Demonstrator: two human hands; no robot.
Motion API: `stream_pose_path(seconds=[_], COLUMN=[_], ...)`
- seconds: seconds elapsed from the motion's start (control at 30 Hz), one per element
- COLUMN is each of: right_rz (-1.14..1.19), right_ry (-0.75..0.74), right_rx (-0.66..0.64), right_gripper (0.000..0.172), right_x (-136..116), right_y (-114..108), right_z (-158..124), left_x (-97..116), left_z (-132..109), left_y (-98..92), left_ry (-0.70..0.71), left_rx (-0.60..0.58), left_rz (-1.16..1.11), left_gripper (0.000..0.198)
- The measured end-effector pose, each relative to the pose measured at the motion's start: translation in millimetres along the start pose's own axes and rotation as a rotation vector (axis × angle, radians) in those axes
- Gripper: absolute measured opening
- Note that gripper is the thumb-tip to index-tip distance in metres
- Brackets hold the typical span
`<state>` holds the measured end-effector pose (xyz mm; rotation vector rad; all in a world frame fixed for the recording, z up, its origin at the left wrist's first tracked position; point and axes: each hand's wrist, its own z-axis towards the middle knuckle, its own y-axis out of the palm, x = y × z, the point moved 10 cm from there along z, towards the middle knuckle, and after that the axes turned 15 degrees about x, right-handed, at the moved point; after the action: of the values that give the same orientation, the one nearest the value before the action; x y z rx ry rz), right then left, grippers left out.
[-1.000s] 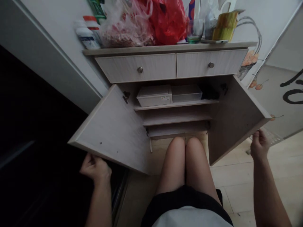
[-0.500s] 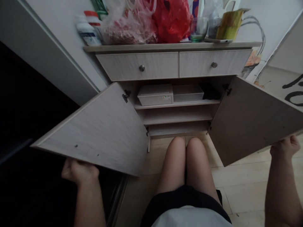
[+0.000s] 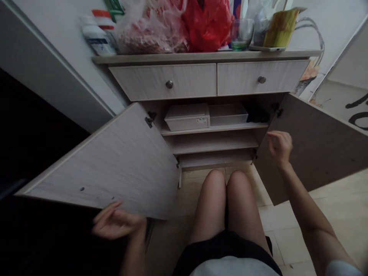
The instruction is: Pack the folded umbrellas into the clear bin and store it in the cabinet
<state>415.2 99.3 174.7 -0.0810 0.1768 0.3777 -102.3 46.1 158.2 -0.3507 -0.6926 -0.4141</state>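
Note:
A wooden cabinet stands before me with its left door (image 3: 115,161) and right door (image 3: 316,142) both swung outward. My left hand (image 3: 117,222) is by the lower edge of the left door, blurred, with its fingers loosely stretched and nothing visible in them. In front of the right door's inner side is my right hand (image 3: 280,147), fingers half bent, a gap between them and the thumb. On the upper shelf inside sit a lidded white box (image 3: 186,117), a clear open-topped bin (image 3: 228,114) and a dark item (image 3: 257,113) I cannot make out.
Two drawers with round knobs (image 3: 169,84) are closed above the doors. The cabinet top (image 3: 172,57) carries white bottles (image 3: 97,40), a clear bag (image 3: 149,36), a red bag (image 3: 207,27), a glass (image 3: 242,34) and a yellow packet (image 3: 280,28). My knees (image 3: 217,188) are close to the opening.
Both hands have let go of the door edges. The right hand has moved left and up toward the cabinet opening; the left has shifted slightly right. The left door is a little wider open.

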Motion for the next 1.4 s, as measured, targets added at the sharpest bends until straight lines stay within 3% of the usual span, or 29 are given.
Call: stream_pose_path(seconds=[0.13,0.2,0.27,0.37,0.57,0.63,0.7,0.77,0.9,1.1,1.27,1.4], right_rz=[-0.082,-0.175,-0.265,-0.364,-0.453,-0.470,-0.486,-0.493,-0.487,-0.493,-0.535,-0.507], right_ry=[0.045,0.059,0.053,0.036,0.026,0.022,0.024,0.025,0.019,0.020,0.026,-0.008], right_rx=[-0.381,-0.523,-0.617,-0.701,-0.812,-0.817,-0.808,-0.812,-0.852,-0.879,-0.897,-0.845], right_gripper=[0.028,0.032,0.036,0.039,0.039,0.038,0.039,0.039,0.037,0.035,0.037,0.038], right_x=[25.6,41.7,55.0,71.1,97.0,103.7,110.6,117.6,129.7,136.2,133.5,126.2], right_y=[136.9,186.1,218.8,245.7,267.1,268.8,268.4,267.7,267.7,267.2,265.1,255.3], right_z=[-6.3,-15.0,-21.8,-25.9,-23.1,-19.8,-15.8,-13.4,-13.3,-15.5,-14.3,-3.3], left_x=[-7.2,-16.5,-19.6,-4.1,58.2,80.2,97.6,106.8,106.1,93.5,92.4,97.8], left_z=[-32.5,-50.6,-62.1,-64.7,-25.1,-15.2,-10.8,-8.2,-5.1,-9.5,-7.5,-1.2], left_y=[32.6,45.3,62.0,120.0,297.6,352.3,394.8,423.7,454.7,476.5,479.9,466.6], left_ry=[0.045,0.072,0.123,0.254,0.418,0.513,0.643,0.748,0.829,0.847,0.885,0.878], left_rx=[-0.077,-0.078,-0.051,-0.139,-0.385,-0.488,-0.586,-0.658,-0.726,-0.748,-0.778,-0.777], left_rz=[-0.021,-0.041,-0.081,-0.158,-0.215,-0.125,0.010,0.137,0.284,0.296,0.263,0.297], left_gripper=[0.027,0.025,0.024,0.021,0.019,0.018,0.023,0.029,0.038,0.033,0.032,0.034])
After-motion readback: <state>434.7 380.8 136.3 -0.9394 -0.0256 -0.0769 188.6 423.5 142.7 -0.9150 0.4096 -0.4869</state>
